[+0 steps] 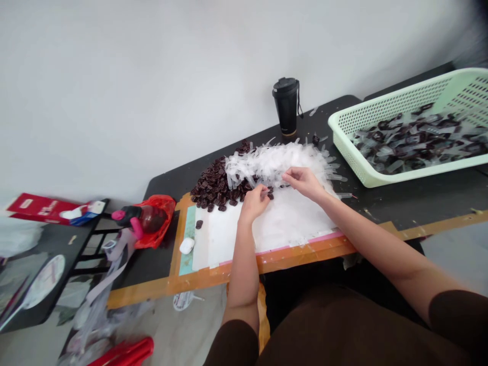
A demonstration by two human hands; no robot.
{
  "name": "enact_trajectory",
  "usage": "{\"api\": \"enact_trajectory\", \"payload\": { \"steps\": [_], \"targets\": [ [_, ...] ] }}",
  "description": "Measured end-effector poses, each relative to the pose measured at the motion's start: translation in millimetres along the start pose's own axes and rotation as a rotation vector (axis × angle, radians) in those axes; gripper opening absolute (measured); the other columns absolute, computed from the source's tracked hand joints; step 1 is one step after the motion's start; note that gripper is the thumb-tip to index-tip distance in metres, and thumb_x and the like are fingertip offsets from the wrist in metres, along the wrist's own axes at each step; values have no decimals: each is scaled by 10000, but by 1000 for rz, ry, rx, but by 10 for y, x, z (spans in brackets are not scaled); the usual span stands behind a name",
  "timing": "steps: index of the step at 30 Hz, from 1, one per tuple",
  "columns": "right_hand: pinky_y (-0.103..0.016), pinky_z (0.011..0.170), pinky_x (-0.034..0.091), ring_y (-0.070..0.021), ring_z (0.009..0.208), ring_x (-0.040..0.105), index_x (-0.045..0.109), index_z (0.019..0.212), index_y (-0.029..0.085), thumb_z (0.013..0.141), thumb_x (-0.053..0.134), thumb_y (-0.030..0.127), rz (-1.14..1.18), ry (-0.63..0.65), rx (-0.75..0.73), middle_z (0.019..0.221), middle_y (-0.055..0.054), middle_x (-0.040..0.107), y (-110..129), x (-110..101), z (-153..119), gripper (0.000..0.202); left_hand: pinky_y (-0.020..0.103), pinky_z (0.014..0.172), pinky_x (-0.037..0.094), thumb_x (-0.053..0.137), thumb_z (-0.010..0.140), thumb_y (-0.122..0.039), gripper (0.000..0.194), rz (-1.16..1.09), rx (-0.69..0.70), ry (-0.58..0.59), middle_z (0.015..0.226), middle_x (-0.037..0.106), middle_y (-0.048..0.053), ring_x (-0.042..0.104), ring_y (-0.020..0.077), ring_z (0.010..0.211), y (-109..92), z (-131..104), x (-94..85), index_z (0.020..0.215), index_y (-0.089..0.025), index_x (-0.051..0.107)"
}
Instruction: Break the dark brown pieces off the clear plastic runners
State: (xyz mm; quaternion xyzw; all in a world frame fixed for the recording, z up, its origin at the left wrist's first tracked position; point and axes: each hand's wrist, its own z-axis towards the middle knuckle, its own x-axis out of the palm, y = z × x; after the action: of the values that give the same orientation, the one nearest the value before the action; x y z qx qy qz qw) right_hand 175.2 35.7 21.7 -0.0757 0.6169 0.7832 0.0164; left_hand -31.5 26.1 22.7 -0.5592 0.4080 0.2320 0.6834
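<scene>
Nearest the wearer, brown tape (297, 255) borders the worktop, and a white sheet (224, 235) lies inside it. Over the sheet, the left hand (254, 203) appears to pinch a translucent strip (266, 193) between thumb and fingertips, beside a few dark pieces. The right hand (303, 182) is at the near edge of the heaped pale strips (280, 158), its thumb and forefinger drawn close; whether anything lies between them cannot be told. The step in hand is judged to be the handling of single strips and pieces, which calls for light fingertip contact and separation of one strip from its neighbours. The dark pieces (215, 185) are piled left of and partly under the strips; one stray piece (199, 224) lies apart, near a small white case (186, 246). The black table (385, 195) extends to the right, carrying a pale green basket (375, 179) of dark pieces and translucent strips. To the left, a red bag (163, 223) surrounds the base of a bottle (150, 218). Beyond the heap, a lidded black tumbler (286, 107) stands upright before a plain pale wall (163, 76).
</scene>
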Motion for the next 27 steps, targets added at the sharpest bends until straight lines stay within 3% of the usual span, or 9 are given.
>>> {"api": "enact_trajectory", "payload": {
  "steps": [4,7,9,11,13,15,17,21,27],
  "targets": [
    [-247,473,302,-98,498,381,475,678,198,857,547,525,-31,-108,-30,548,31,441,-40,-6,23,380,278,731,475,517,850,-236,108,-16,-69,-140,821,671,27,620,153,692,26,35,11,923,-201,588],
    [-246,492,346,-100,461,404,462,771,216,894,505,525,29,-124,-15,502,59,426,-59,-11,28,336,301,794,471,567,822,-218,193,61,-114,-350,1024,648,81,620,178,817,-9,35,-31,1014,-194,573],
    [-253,527,395,-111,471,454,481,890,222,906,494,508,67,-91,-23,511,65,454,-66,-11,23,287,299,802,469,570,823,-216,239,84,-107,-430,1080,618,95,606,171,818,-49,21,-66,1061,-193,562],
    [-271,574,443,-126,528,524,485,1029,222,915,481,479,93,-53,-47,587,45,524,-78,-4,20,281,284,781,467,552,844,-239,183,75,-35,-364,1015,622,73,588,152,759,-84,4,-87,1020,-197,583],
    [-287,596,471,-130,560,559,467,1128,222,919,467,444,108,-24,-67,686,21,571,-100,5,22,305,270,761,461,562,839,-245,126,78,68,-192,921,629,43,579,144,733,-108,-13,-85,947,-204,612],
    [-293,595,478,-121,547,556,462,1153,218,916,460,406,112,-9,-76,748,10,577,-121,13,28,303,271,751,455,609,802,-234,96,123,126,-13,869,630,31,588,158,757,-122,-29,-63,893,-208,629],
    [-288,584,466,-115,548,542,491,1109,206,902,458,364,109,6,-79,783,-2,575,-128,15,33,262,282,745,453,639,774,-225,92,193,120,90,854,626,34,598,179,783,-136,-49,-34,866,-213,635],
    [-263,538,392,-114,551,464,572,922,184,869,469,331,73,24,-37,701,7,529,-82,3,26,186,323,751,461,624,789,-220,115,296,69,74,924,598,66,610,217,804,-173,-102,7,904,-224,633],
    [-258,517,339,-113,541,424,574,759,182,845,578,478,-28,-11,-56,620,12,506,-44,12,1,309,356,764,470,614,783,-155,150,252,-2,26,968,561,86,606,220,771,-197,-134,3,919,-217,624]
  ]
}}
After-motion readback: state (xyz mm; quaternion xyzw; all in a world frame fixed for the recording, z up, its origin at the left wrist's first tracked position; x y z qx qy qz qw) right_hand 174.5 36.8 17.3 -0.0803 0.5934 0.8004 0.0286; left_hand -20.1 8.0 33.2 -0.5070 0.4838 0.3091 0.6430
